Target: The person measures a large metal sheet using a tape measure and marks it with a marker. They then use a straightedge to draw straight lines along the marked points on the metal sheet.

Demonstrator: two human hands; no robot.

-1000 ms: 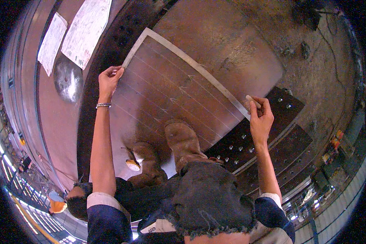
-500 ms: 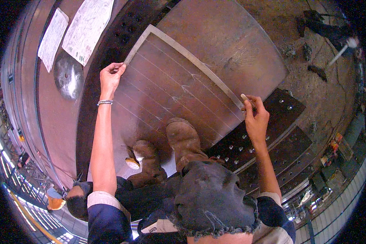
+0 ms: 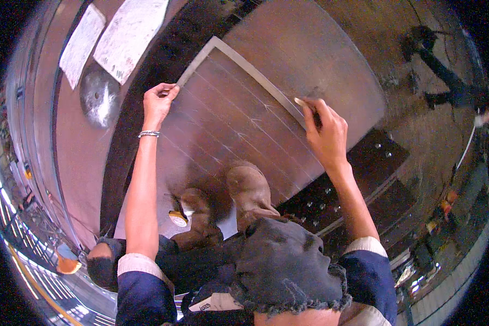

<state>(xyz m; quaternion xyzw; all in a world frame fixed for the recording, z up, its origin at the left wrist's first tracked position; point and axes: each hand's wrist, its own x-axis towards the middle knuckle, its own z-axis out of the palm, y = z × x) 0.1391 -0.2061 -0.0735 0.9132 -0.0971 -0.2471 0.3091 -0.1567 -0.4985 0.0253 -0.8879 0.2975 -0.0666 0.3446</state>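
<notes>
A steel framing square (image 3: 258, 77) lies on a large brown metal plate (image 3: 315, 49), its corner pointing away from me. My left hand (image 3: 157, 103), with a chain bracelet at the wrist, pinches the end of the short arm. My right hand (image 3: 327, 130) is over the long arm with its fingers bent together. A small pale tip shows at those fingers; whether it is a nail or a held piece, I cannot tell. The hand hides the arm's far end. Thin pale lines with arrow marks run across the plate below the square.
My brown boots (image 3: 249, 187) stand on the plate. A yellow tape measure (image 3: 177, 218) sits beside the left boot. Two whitish sheets (image 3: 130, 41) and a shiny oval patch (image 3: 99, 98) are at left. Drilled dark steel bars (image 3: 364, 168) lie at right. Dark items and a pale rod (image 3: 466, 145) are far right.
My right hand has moved up and left along the long arm, toward the square's corner. My left hand keeps its pinch. The view has shifted slightly.
</notes>
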